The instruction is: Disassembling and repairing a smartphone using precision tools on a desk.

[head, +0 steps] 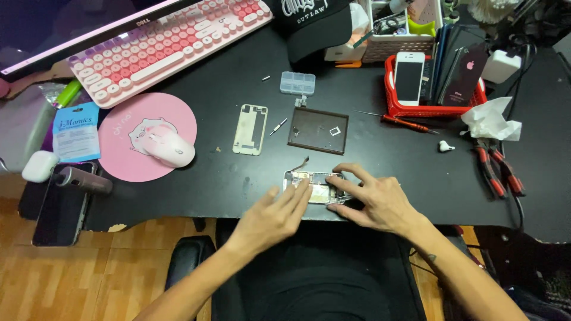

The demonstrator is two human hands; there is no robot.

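Observation:
An opened smartphone body [315,186] with exposed insides lies near the front edge of the black desk [380,148]. My left hand [275,214] rests with its fingertips on the phone's left end. My right hand [372,199] curls around the phone's right end, fingers on its top and bottom edges. A thin flex cable [301,163] sticks up from the phone's top. The phone's white back cover [250,129] lies apart, further back to the left. A dark brown tray [318,130] holding a small part sits behind the phone.
A small screwdriver bit [278,126], a clear parts box [297,82], a red-handled screwdriver [399,121], a red basket of phones [434,77], red pliers [496,172], a pink mouse [169,148] on a round mat, a pink keyboard [166,41], a crumpled tissue [491,119].

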